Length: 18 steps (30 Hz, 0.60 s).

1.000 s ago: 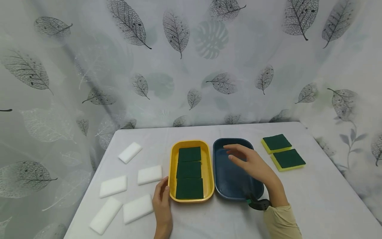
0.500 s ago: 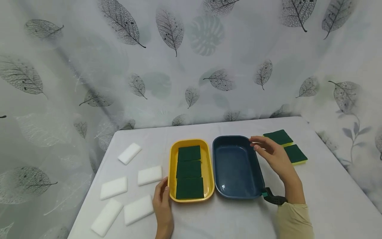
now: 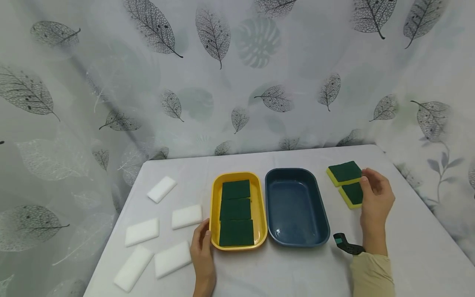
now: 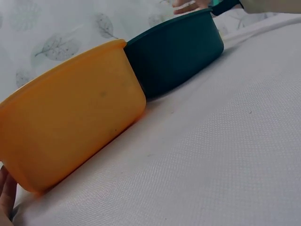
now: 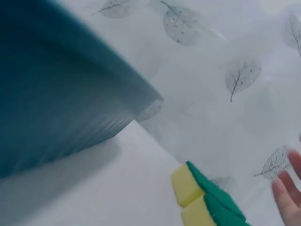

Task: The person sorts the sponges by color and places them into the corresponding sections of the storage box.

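Note:
My left hand rests against the left wall of a yellow tray, its fingers touching the outside near the front corner. Inside that tray lie 3 sponges in a column, dark green scouring side up. To the right, my right hand is at the right side of the nearer green-and-yellow sponge, hiding part of it. The right wrist view shows these fingers apart from the sponges, holding nothing. A second green-and-yellow sponge lies just behind the nearer one.
Beside the yellow tray stands a dark blue tray with nothing in it. Several white sponge blocks lie spread over the left of the white-covered table. A leaf-print curtain hangs behind the table.
My right hand has moved right, from above the blue tray, past its rim, to the green-and-yellow sponges. The left hand has stayed at the yellow tray.

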### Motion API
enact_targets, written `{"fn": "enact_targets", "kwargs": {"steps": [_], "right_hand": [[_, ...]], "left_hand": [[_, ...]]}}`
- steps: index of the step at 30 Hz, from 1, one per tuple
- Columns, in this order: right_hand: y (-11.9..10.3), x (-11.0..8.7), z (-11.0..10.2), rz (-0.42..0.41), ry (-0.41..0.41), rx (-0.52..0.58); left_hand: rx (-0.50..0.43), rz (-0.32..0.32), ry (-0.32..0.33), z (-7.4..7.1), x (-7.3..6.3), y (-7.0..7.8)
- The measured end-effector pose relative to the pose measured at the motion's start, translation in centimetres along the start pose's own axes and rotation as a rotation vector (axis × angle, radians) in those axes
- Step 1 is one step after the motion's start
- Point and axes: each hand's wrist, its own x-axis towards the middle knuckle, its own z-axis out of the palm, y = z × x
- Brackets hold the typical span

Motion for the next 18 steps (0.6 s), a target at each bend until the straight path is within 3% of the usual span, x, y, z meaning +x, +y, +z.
{"fn": "enact_targets", "kwargs": {"steps": [5, 9, 13, 18], "right_hand": [[1.0, 0.4, -1.1, -0.003, 0.199, -0.032], [1.6, 0.6, -2.4, 0.069, 0.262, -0.086], [2.2, 0.8, -3.4, 0.16, 0.215, -0.174], [3.0, 0.9, -4.1, 0.258, 0.058, -0.382]], "left_hand": [[0.005, 0.001, -0.005, 0.0, 0.0, 0.1], [0.008, -0.003, -0.004, 0.0, 0.0, 0.1], [0.009, -0.005, -0.003, 0.0, 0.0, 0.1], [0.008, -0.002, -0.002, -0.1, -0.1, 0.1]]}}
